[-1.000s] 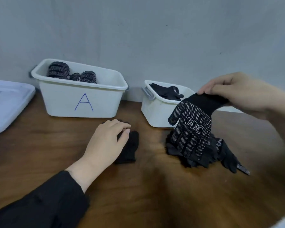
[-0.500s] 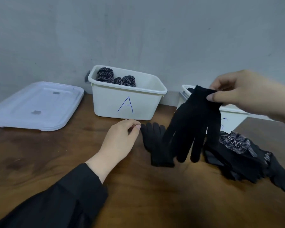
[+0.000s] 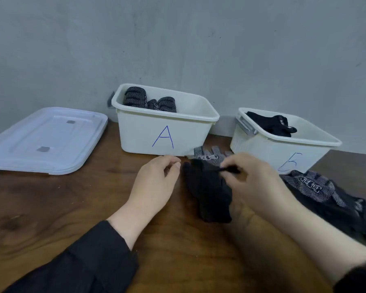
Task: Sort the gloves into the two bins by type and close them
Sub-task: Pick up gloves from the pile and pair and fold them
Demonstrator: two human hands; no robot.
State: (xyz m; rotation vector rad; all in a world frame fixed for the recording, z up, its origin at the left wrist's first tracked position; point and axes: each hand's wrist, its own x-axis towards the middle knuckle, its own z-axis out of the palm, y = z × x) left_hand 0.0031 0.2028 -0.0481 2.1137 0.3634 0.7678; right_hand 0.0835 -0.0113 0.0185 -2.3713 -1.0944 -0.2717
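Since half a second ago my right hand [image 3: 256, 185] has come down from in front of the bins and laid the plain black glove [image 3: 207, 191] on the table [image 3: 51, 208] over its mate, with a dotted glove [image 3: 209, 154] showing just behind. Left to right: the lid [image 3: 44, 140] lies flat at the far left, bin A [image 3: 165, 132] holds rolled dotted gloves, and my left hand [image 3: 154, 187] rests beside the black glove, fingers loosely curled, holding nothing. My right thumb and forefinger pinch the glove's upper edge. Bin B [image 3: 283, 149] already holds black gloves, and the unsorted pile [image 3: 325, 197] lies on the right. To do this well, I would square both cuffs, pin the fingertips with my left hand, then fold tightly.
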